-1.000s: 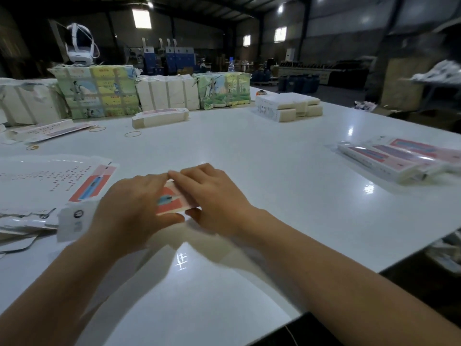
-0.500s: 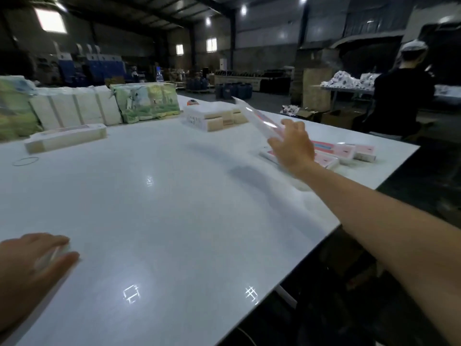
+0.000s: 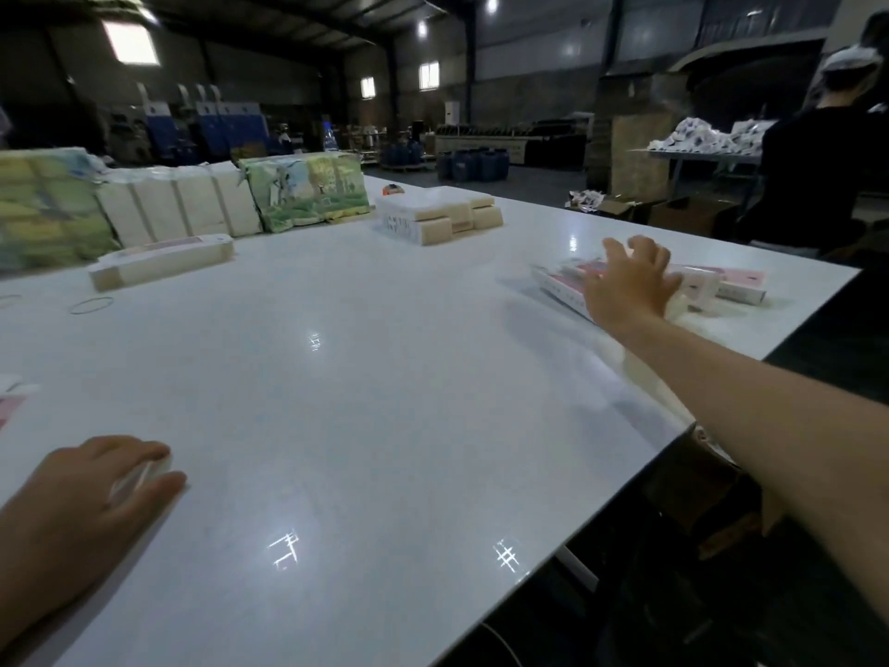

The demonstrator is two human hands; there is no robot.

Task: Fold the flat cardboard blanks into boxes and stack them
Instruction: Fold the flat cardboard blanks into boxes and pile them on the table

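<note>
Right hand (image 3: pixel 630 281) stretched to far right edge of glossy white table (image 3: pixel 385 377), fingers spread wide, over or touching pink-and-white folded cardboard boxes (image 3: pixel 717 286) stacked flat there; contact unclear, gripping nothing. Left hand (image 3: pixel 82 498) at near left edge, fingers curled around small blurred white cardboard piece (image 3: pixel 137 476), pressing it on tabletop. Long cream bundle of flat blanks (image 3: pixel 161 259) near far left edge.

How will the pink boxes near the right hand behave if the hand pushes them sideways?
The pink boxes look like thin, hollow card, so they are probably light. The table is glossy and shows reflections, so they would likely slide easily. They lie loosely, partly overlapping, under the right hand, so a push may scatter them instead of moving them together.
</note>
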